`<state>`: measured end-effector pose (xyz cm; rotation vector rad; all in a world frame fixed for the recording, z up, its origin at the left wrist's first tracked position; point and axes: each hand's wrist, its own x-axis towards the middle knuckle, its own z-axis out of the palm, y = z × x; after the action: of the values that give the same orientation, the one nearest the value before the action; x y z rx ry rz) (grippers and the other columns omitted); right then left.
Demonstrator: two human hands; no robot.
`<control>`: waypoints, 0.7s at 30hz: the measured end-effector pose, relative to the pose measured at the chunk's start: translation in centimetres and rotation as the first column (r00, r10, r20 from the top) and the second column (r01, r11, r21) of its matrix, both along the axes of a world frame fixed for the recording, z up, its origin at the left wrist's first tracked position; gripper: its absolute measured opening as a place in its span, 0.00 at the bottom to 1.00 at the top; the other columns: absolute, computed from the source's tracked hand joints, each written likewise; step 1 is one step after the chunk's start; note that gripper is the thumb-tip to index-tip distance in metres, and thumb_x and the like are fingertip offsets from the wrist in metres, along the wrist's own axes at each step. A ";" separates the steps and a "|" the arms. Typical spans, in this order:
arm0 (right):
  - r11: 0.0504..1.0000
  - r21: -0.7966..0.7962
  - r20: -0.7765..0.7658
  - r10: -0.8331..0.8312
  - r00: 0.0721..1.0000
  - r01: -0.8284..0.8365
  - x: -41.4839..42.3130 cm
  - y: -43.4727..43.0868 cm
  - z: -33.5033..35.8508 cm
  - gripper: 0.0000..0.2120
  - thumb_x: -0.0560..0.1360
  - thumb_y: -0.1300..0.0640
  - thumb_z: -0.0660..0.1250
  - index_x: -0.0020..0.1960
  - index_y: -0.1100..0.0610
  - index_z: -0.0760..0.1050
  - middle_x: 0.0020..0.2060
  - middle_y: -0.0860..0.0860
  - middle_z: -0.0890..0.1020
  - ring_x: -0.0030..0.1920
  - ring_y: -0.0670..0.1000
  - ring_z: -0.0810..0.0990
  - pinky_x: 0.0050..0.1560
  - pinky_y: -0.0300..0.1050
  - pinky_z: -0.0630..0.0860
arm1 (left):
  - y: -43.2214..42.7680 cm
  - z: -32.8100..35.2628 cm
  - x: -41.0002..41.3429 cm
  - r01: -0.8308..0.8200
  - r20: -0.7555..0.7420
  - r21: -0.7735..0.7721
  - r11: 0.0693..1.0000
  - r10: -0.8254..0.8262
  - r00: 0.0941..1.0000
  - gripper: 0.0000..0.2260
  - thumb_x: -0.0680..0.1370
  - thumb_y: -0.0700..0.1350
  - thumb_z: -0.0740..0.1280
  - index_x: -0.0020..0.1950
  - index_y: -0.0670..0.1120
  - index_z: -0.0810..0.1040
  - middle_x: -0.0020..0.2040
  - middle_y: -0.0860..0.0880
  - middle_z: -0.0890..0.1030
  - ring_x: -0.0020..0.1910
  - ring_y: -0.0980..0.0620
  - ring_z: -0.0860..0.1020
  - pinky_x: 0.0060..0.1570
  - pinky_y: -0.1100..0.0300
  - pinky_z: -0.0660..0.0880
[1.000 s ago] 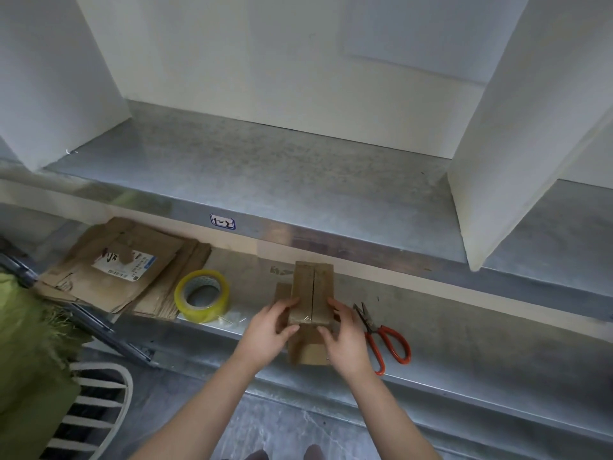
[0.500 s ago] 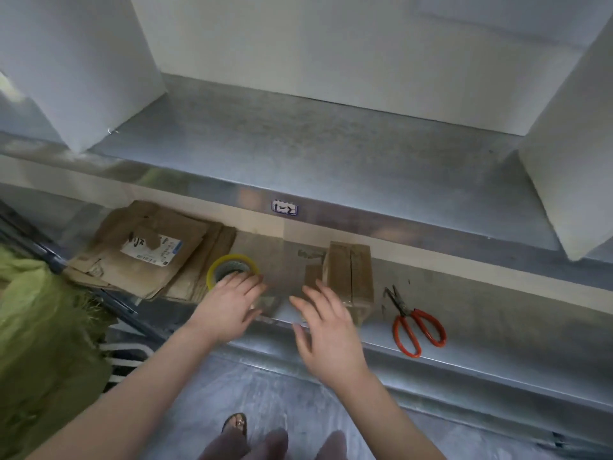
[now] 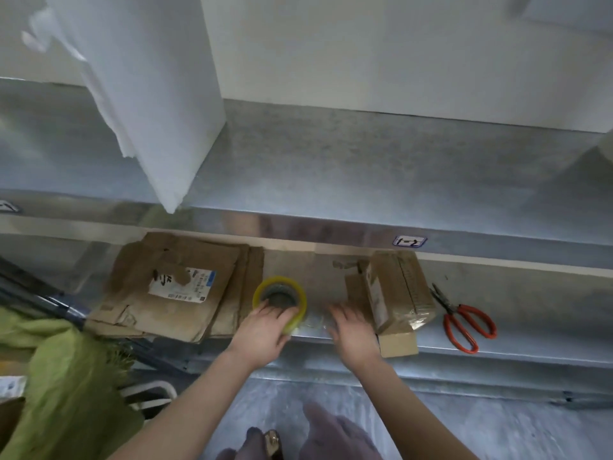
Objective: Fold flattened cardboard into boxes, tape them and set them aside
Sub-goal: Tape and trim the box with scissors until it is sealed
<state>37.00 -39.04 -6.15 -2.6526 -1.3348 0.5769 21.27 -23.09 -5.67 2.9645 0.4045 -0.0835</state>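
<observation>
- One view only: wide-angle camera on the person's head, looking forward and steeply down.
- Faces grey metal upper shelf mid-frame, grey metal lower shelf below it, grey floor at bottom.
- Close in: left hand and right hand enter from bottom edge; yellow tape roll just below frame centre.

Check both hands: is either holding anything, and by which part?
Left hand grips the tape roll at its near rim, fingers curled over toward the core. Right hand, fingers spread and blurred, holds nothing, beside the box.
</observation>
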 end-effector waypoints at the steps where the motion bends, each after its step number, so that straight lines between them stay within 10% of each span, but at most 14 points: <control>1: 1.000 0.006 0.012 0.014 1.000 -0.014 0.1 0.3 0.1 0.21 0.81 0.51 0.58 0.74 0.50 0.63 0.72 0.51 0.65 0.72 0.54 0.62 0.66 0.48 0.65 | 0.2 -0.1 -0.1 -0.006 0.002 -0.031 0.999 0.006 1.000 0.27 0.70 0.51 0.71 0.68 0.52 0.70 0.49 0.48 0.82 0.50 0.47 0.81 0.64 0.51 0.70; 13: 0.981 0.129 -0.118 -0.133 0.984 0.148 -0.2 1.7 1.7 0.07 0.80 0.54 0.58 0.51 0.56 0.73 0.47 0.54 0.78 0.48 0.56 0.76 0.43 0.48 0.72 | 1.6 0.1 -0.4 0.081 0.114 -0.089 0.993 -0.071 0.991 0.29 0.72 0.49 0.72 0.71 0.53 0.65 0.55 0.52 0.81 0.53 0.50 0.79 0.60 0.57 0.72; 16: 0.952 0.222 -0.178 -0.175 0.968 0.213 -1.2 1.0 4.2 0.05 0.79 0.53 0.60 0.49 0.54 0.71 0.40 0.51 0.79 0.42 0.55 0.78 0.41 0.48 0.72 | 1.9 1.9 -0.3 -0.020 0.072 -0.334 0.942 0.047 0.996 0.26 0.78 0.56 0.58 0.75 0.54 0.60 0.71 0.50 0.70 0.69 0.48 0.67 0.68 0.58 0.59; 21: 0.932 0.211 -0.341 -0.211 0.916 0.294 -1.1 -1.2 7.7 0.14 0.72 0.46 0.73 0.36 0.47 0.70 0.31 0.43 0.75 0.33 0.43 0.74 0.34 0.31 0.67 | 1.4 4.8 -0.2 0.065 0.083 -0.371 0.926 -0.036 0.996 0.39 0.69 0.74 0.53 0.74 0.53 0.63 0.69 0.50 0.71 0.66 0.49 0.68 0.64 0.59 0.59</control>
<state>35.87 -40.23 1.57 -2.3475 -0.8885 0.6990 21.09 -21.69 -0.91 2.5909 0.2668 -0.0487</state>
